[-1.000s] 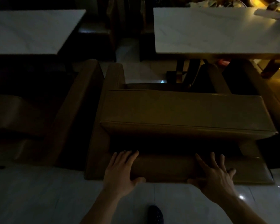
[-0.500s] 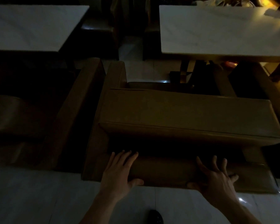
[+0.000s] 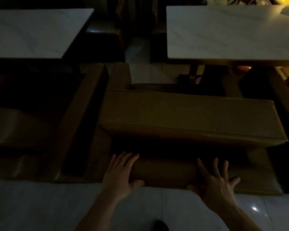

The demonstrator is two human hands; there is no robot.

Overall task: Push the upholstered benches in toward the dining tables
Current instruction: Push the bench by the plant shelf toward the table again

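Observation:
A brown upholstered bench [image 3: 182, 114] stands in front of me, its back toward me, facing the white marble dining table [image 3: 232, 34] at upper right. My left hand [image 3: 118, 177] and my right hand [image 3: 215, 182] lie flat on the bench's low padded rear ledge. Their fingers are spread and the thumbs rest against its near face. A strip of floor shows between the bench and the table's dark legs. The room is very dim.
A second brown bench [image 3: 77, 117] stands close on the left, facing another white table [image 3: 32, 30]. Dark seats [image 3: 102, 29] sit beyond the tables. Glossy white floor tiles [image 3: 40, 205] lie under me, with my dark shoe [image 3: 161, 226] at the bottom edge.
The bench has slid a little away from me toward the right table, relative to the left bench. Both hands have stayed pressed on its rear ledge.

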